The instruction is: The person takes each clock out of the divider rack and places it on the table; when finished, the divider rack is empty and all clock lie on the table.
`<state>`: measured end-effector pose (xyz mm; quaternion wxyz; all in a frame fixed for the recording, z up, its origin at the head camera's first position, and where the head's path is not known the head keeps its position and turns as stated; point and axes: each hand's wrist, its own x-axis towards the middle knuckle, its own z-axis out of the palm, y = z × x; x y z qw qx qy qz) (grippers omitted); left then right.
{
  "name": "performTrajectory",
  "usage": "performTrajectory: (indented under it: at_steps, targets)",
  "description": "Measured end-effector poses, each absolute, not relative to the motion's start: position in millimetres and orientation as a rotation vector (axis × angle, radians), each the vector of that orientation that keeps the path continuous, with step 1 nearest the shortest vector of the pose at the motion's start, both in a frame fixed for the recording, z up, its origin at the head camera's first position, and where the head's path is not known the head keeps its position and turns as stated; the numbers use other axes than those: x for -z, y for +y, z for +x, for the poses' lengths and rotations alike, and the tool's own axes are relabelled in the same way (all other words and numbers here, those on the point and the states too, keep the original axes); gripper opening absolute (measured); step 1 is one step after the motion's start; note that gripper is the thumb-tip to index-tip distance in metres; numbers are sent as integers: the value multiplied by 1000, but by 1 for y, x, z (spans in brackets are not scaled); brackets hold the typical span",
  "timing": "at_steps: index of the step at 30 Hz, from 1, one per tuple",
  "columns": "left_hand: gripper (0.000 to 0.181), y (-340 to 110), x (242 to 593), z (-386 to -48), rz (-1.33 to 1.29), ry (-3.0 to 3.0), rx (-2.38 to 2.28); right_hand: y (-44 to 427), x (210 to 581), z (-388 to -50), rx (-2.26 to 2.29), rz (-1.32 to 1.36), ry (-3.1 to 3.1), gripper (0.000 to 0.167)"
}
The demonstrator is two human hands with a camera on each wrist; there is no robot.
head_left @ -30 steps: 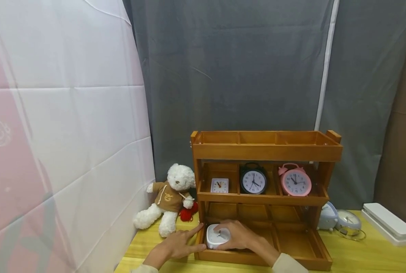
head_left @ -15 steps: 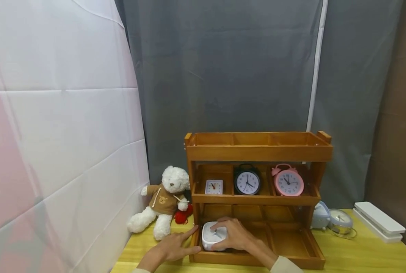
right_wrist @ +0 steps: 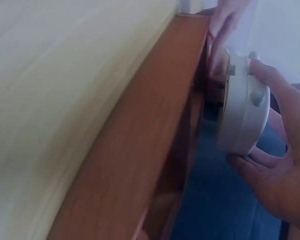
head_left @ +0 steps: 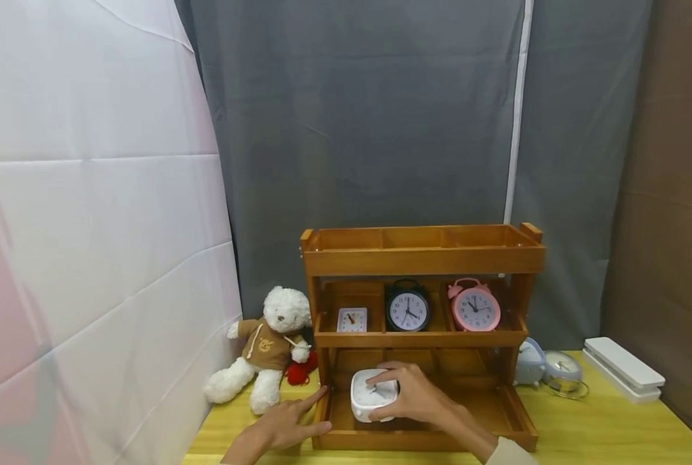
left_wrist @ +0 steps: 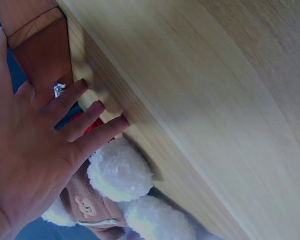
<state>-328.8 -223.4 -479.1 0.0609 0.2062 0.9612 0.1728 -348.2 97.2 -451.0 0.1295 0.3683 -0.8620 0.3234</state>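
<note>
White clock (right_wrist: 241, 112) | dial (head_left: 362, 392) partly covered, unreadable | right fingers (right_wrist: 274, 77) pinch it | left fingers (left_wrist: 102, 136) spread

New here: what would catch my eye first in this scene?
Probably the pink clock, on the middle tier of the shelf, right of a black clock. A white teddy sits left of the shelf. Lower down, the right hand grips a white clock over the bottom tier.

Plain cream right sleeve (head_left: 508, 452), bare forearm (head_left: 468, 429), bare-fingered left grip (head_left: 282, 424)
</note>
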Motion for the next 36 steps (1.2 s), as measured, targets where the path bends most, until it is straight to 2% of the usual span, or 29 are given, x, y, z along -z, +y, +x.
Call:
performTrajectory:
  at_steps: [13,36]
  targets:
    - [77,-237,483,-332,598,2856,-578,150,433,-336,-895,1015,-2513,55]
    - [76,-225,481,-335,652,2842,-581,272,425,-317,-613,792,-2524,54]
